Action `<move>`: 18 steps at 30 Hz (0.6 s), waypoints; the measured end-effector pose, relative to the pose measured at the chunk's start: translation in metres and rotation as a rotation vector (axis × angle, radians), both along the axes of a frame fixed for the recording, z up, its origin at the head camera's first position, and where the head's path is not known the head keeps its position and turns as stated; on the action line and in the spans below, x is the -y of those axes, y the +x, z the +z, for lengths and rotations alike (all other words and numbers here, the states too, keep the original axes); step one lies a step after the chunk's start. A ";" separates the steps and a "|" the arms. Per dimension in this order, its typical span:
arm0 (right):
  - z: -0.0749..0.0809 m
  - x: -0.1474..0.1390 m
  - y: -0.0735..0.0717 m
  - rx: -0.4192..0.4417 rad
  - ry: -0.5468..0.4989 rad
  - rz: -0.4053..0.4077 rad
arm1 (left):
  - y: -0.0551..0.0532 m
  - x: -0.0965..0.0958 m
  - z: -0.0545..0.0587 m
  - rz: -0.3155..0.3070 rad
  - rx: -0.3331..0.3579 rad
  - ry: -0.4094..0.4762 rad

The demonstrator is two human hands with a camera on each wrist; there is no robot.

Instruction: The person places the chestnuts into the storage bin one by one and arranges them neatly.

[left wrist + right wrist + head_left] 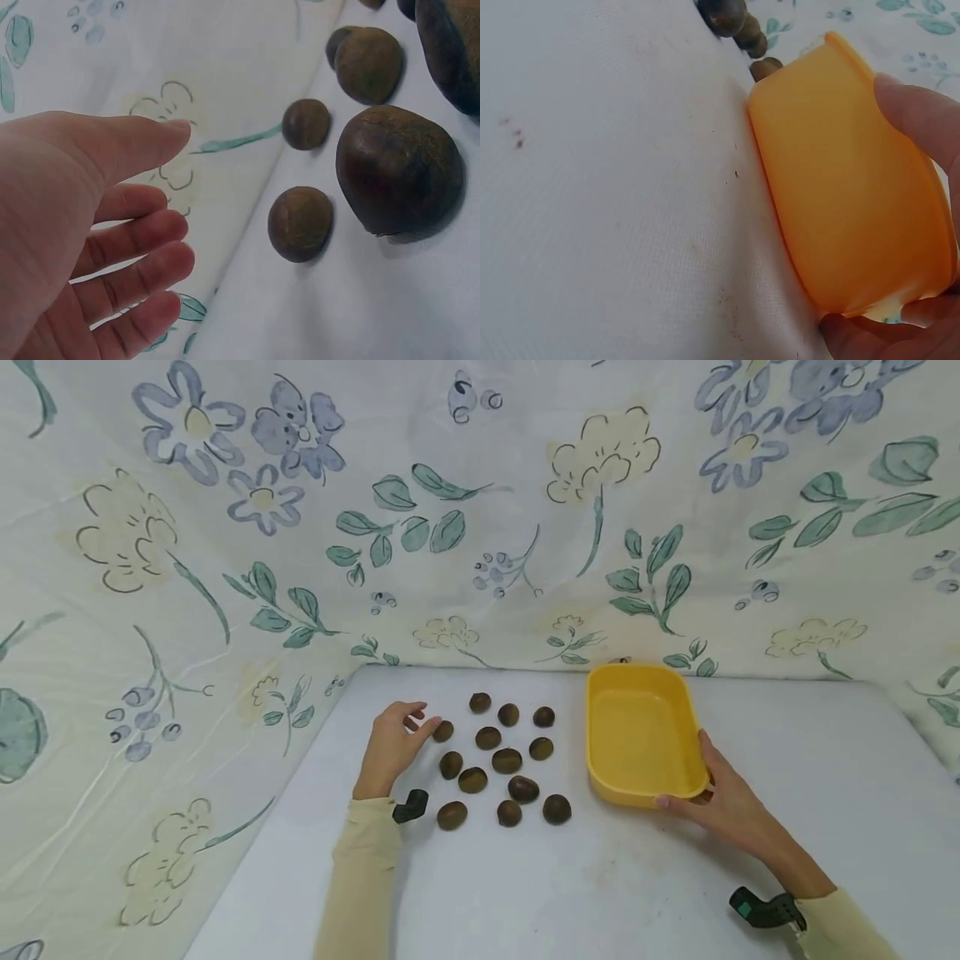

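Thirteen brown, rounded chestnuts (507,761); one yellow tub (643,743).
Left hand (390,745): fingers loose, chestnut beside thumb. Right hand (731,806): fingers gripping tub.

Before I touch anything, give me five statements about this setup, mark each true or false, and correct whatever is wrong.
1. The right hand grips the yellow container. True.
2. The left hand is close to a nut but does not grip it. True.
3. The brown nuts all lie inside the yellow container. False: they are spread out on the white table.
4. In the head view, the yellow container is to the left of the brown nuts. False: it is to their right.
5. The cloth behind the white table has a floral print. True.
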State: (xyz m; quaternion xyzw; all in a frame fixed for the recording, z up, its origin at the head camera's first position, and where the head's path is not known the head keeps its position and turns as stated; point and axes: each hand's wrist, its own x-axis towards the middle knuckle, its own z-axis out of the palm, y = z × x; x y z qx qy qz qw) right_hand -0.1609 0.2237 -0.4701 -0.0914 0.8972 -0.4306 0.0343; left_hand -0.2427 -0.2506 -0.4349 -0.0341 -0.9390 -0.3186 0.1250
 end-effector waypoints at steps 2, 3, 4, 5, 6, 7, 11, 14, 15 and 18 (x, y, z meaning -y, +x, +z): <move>0.001 -0.001 0.000 -0.005 0.005 0.001 | -0.002 0.000 -0.002 0.004 0.003 0.009; 0.001 -0.001 -0.001 -0.009 0.003 0.003 | -0.003 0.001 -0.003 0.004 0.007 0.007; 0.001 -0.002 -0.001 -0.015 0.001 0.005 | -0.004 0.001 -0.004 0.005 0.015 0.003; 0.001 -0.002 -0.001 -0.017 -0.001 0.005 | -0.005 0.000 -0.005 0.005 0.026 -0.001; 0.001 -0.003 -0.001 -0.016 -0.002 0.005 | -0.006 0.001 -0.006 0.005 0.038 -0.008; 0.001 -0.003 -0.002 -0.016 -0.001 0.004 | -0.007 0.000 -0.007 0.008 0.052 -0.016; 0.000 -0.003 -0.002 0.001 0.000 -0.001 | -0.009 -0.001 -0.013 0.032 0.124 -0.016; -0.001 -0.002 -0.001 -0.002 0.006 0.001 | -0.009 -0.002 -0.017 0.048 0.164 -0.017; -0.002 -0.001 -0.001 -0.005 0.008 0.002 | -0.009 -0.002 -0.018 0.051 0.173 -0.021; -0.003 0.000 -0.001 -0.015 0.012 0.007 | -0.008 -0.003 -0.021 0.057 0.188 -0.041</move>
